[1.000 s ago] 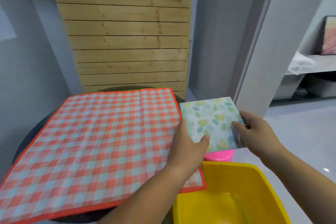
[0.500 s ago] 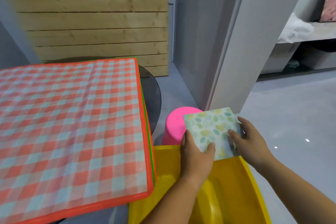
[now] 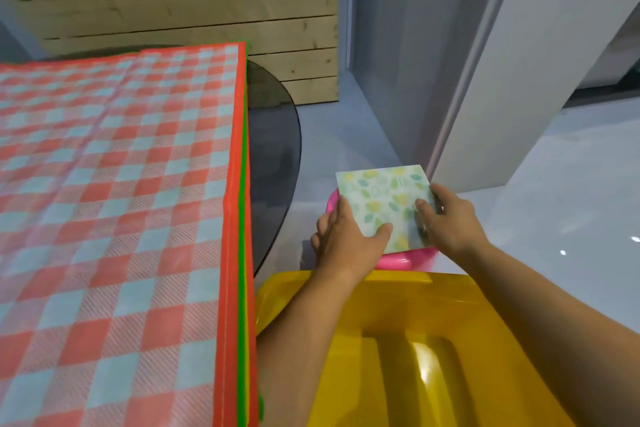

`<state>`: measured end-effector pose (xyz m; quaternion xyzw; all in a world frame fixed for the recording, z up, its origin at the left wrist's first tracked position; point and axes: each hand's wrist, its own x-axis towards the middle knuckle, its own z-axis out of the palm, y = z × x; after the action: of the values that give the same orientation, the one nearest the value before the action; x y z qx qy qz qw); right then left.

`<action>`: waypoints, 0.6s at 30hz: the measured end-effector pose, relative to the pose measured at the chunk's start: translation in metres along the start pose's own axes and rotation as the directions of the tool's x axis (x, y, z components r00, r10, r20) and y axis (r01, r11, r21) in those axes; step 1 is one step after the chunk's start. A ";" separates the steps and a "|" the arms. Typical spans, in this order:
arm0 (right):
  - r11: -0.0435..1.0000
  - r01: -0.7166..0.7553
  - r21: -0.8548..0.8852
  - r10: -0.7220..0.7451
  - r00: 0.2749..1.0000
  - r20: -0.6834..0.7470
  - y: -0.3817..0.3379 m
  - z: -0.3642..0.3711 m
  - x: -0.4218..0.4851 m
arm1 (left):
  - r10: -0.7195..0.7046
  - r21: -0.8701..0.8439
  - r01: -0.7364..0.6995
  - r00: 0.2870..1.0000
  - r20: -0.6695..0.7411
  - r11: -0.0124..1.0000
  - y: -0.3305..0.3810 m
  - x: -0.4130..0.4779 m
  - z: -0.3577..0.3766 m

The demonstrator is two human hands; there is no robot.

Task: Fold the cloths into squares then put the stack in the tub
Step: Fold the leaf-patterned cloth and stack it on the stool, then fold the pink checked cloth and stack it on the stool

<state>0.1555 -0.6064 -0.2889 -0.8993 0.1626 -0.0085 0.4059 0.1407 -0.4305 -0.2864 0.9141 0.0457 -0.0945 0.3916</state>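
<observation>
Both hands hold a folded square cloth (image 3: pixel 381 199), pale with a green and yellow leaf print, level and face up. The left hand (image 3: pixel 348 241) grips its near left corner, thumb lying across the top, the other fingers tucked beneath where they mostly cannot be seen. The right hand (image 3: pixel 450 224) grips the right edge, thumb pressed on top and fingers curled round the far side. The cloth sits directly over a pink plastic item (image 3: pixel 398 263) on the floor (image 3: pixel 554 218), hiding most of it; whether it touches the pink rim cannot be told.

Just near of that stands the yellow tub (image 3: pixel 443 282), and both forearms cross above its far rim.

To the left, a red and white checked mat (image 3: pixel 114 201) covers the dark round glass bench (image 3: pixel 273 156), with a green-edged layer (image 3: pixel 246 184) showing under its right border. A wooden plank panel (image 3: pixel 190 10) stands at the far side, and a white pillar (image 3: pixel 536 62) rises on the right.
</observation>
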 end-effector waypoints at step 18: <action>0.995 0.091 0.050 -0.086 0.992 -0.095 -0.021 -0.032 -0.065 | 0.033 -0.217 -0.073 0.982 -0.184 0.973 0.023 -0.049 -0.008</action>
<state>0.0958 -0.5969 -0.2445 -0.8929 0.1410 -0.0726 0.4214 0.0980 -0.4409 -0.2546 0.8701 0.0665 0.0044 0.4884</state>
